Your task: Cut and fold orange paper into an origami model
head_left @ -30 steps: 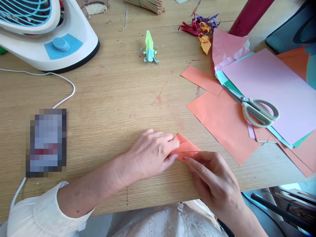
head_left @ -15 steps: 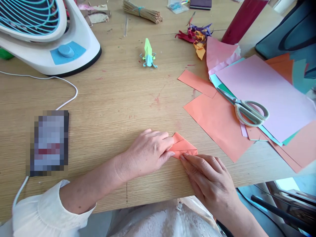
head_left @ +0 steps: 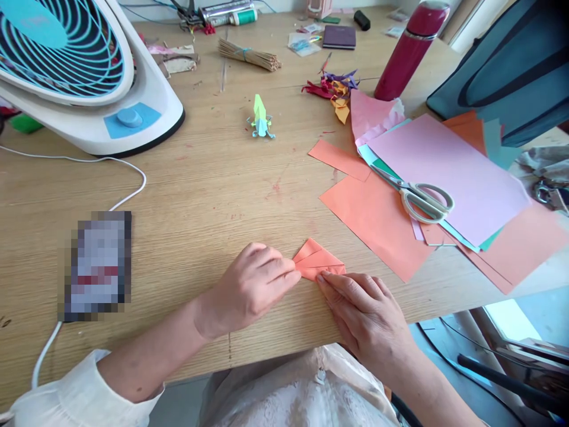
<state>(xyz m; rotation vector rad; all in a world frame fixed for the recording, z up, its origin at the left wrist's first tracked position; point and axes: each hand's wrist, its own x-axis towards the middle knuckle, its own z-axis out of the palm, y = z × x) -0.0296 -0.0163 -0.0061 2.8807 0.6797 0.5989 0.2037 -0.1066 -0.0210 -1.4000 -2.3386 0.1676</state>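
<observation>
A small folded piece of orange paper [head_left: 319, 258] lies near the table's front edge, with crease lines across it. My left hand [head_left: 253, 284] pinches its left corner between thumb and fingers. At the lower right edge of the paper, my right hand [head_left: 367, 311] holds it with thumb and fingertips pressed together. Up and to the right lie a larger orange sheet [head_left: 377, 222] and an orange strip [head_left: 338, 159]. Scissors [head_left: 427, 200] with pale handles rest on a stack topped by a pink sheet [head_left: 453, 169].
A white fan [head_left: 151, 112] stands at the back left, above a corded phone [head_left: 98, 267]. A green-and-blue paper figure [head_left: 261, 118] stands mid-table. Behind are a bundle of sticks [head_left: 249, 55], colourful paper figures [head_left: 335, 89], a red flask [head_left: 406, 56] and a blue bag [head_left: 484, 71].
The view has tilted up, showing more of the table's back. My left hand has shifted from lying over the paper's left part to its left corner, uncovering more of it.
</observation>
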